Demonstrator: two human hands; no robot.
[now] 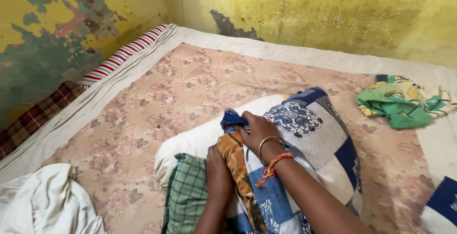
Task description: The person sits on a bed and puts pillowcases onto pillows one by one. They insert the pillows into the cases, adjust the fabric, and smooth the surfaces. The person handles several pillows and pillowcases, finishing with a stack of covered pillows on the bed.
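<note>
My right hand (259, 130) is clenched on a bunched edge of the patchwork cover (314, 139); my left hand (218, 167) is pushed in beside it, fingers hidden, so I cannot tell its grip. The cover seems soft, light and slack, best taken at its open edge. It half sheathes the white pillow (200, 136), which lies under both hands on the floral sheet (181, 86).
</note>
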